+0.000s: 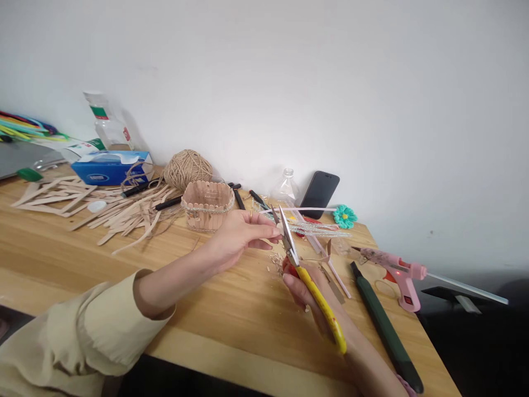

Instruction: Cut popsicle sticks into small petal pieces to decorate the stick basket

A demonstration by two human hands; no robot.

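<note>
My right hand (303, 292) is wrapped round the yellow handles of a pair of shears (316, 298). Their metal blades point up and away from me and stand slightly apart. Between thumb and fingertips, my left hand (243, 234) pinches a small pale piece of wood (280, 227) against the blades; most of it is hidden. Small wood chips (276, 260) lie on the table below the blades. Behind my left hand stands a small basket (206, 207) made of craft-stick pieces, with a glittery band round it.
Craft sticks (119, 212), a ball of twine (188, 168) and a blue tissue box (113, 168) are on the left. At the back, a phone (320, 193) leans near a turquoise flower (345, 216). A pink glue gun (399, 273) and a dark green tool (384, 325) lie right.
</note>
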